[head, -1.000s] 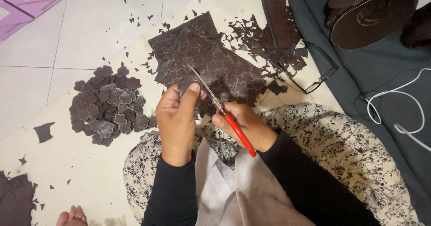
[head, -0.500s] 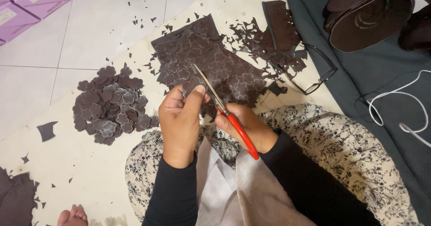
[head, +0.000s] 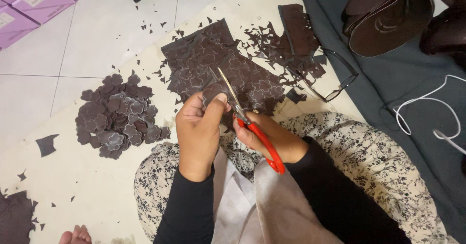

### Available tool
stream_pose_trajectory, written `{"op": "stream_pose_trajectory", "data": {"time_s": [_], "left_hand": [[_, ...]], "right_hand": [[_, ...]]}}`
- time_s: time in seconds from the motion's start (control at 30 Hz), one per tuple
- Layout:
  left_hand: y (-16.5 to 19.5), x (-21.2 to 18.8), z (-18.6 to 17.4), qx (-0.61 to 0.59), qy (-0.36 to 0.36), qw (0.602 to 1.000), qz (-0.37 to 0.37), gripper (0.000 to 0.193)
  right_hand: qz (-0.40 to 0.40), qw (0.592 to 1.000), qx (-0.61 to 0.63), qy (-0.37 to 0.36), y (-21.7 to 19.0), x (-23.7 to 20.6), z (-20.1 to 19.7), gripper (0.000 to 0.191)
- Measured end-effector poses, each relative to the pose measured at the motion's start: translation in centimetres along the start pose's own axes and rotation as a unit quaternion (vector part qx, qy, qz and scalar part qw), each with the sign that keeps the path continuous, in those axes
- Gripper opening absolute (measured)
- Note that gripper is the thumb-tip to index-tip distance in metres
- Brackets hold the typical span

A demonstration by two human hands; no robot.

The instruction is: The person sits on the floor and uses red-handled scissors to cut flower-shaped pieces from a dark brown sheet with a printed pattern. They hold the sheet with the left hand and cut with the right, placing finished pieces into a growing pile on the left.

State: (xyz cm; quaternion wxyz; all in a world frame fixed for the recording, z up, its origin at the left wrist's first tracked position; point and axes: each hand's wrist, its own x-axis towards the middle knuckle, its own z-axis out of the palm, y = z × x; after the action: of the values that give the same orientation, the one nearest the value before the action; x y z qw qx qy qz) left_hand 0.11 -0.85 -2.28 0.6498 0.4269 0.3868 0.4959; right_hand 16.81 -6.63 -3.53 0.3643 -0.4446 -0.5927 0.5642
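The flower-shaped piece [head: 212, 91] is dark brown, thin and flat, with a pale stamped outline. It is pinched between the fingers of the left hand [head: 198, 130], above the lap. The right hand [head: 272, 138] is closed around the red-handled scissors [head: 245, 119], blades parted at the piece's edge. Behind lies the patterned brown sheet [head: 242, 76]; a pile of cut flowers [head: 118, 116] sits to the left.

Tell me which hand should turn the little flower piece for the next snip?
Probably the left hand. Its fingertips already pinch the dark flower-shaped piece at the blades. The right hand is busy gripping the red-handled scissors, so it can't easily turn anything.
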Motion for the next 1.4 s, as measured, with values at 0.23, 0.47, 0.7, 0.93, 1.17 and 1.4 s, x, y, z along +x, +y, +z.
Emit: {"op": "stream_pose_trajectory", "data": {"time_s": [0.23,0.47,0.7,0.93,1.17,1.4], "left_hand": [[0.3,-0.1,-0.1,0.013,0.008,1.0,-0.006,0.011],[0.6,-0.2,0.0,0.011,0.0,1.0,-0.005,0.01],[1.4,0.1,-1.3,0.098,-0.019,0.994,-0.047,0.011],[0.7,0.3,-1.3,-0.019,-0.033,0.999,-0.032,0.009],[-0.1,0.5,-0.7,-0.061,0.006,0.997,-0.04,0.01],[0.7,0.3,-0.9,0.035,-0.006,0.999,-0.011,0.013]], "right_hand": [[0.014,1.0,-0.001,0.026,0.5,-0.1,0.4,0.06],[0.008,0.997,-0.04,0.064,1.5,-0.1,0.5,0.065],[-0.018,0.998,-0.06,0.026,1.2,-0.3,-0.1,0.067],[0.026,0.997,-0.027,0.074,1.6,0.1,0.9,0.064],[0.021,0.996,-0.018,0.079,1.9,-0.1,0.7,0.062],[0.01,0.996,-0.034,0.076,1.6,0.0,0.6,0.061]]}}
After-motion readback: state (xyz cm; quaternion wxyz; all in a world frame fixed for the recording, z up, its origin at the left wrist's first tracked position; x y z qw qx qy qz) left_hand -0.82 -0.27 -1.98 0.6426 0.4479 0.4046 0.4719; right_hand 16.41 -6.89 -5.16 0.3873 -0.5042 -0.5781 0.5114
